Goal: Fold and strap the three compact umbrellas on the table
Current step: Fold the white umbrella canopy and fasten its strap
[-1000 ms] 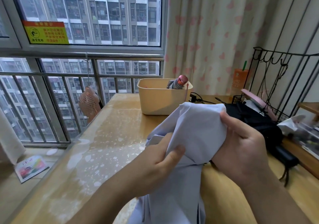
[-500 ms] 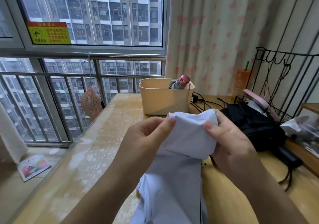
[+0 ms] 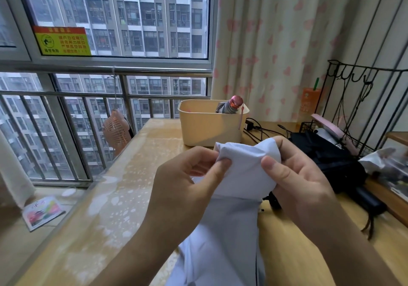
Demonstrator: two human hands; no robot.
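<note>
A pale lavender umbrella hangs loose in front of me, its canopy fabric bunched at the top. My left hand pinches the fabric's left fold between thumb and fingers. My right hand grips the right side of the bunch, thumb on top. A black umbrella lies unfolded on the wooden table to the right. A third umbrella with a pink cap stands folded in the beige bin.
Black cables run behind the bin. A black wire rack with a pink item stands at the right, with clutter and a white wrapper beside it. A small pink fan hangs off the table's left edge by the window railing.
Both hands have shifted up the lavender fabric, from wrapping around its sides to pinching the bunched top edge. The bunch has become smaller and tighter.
</note>
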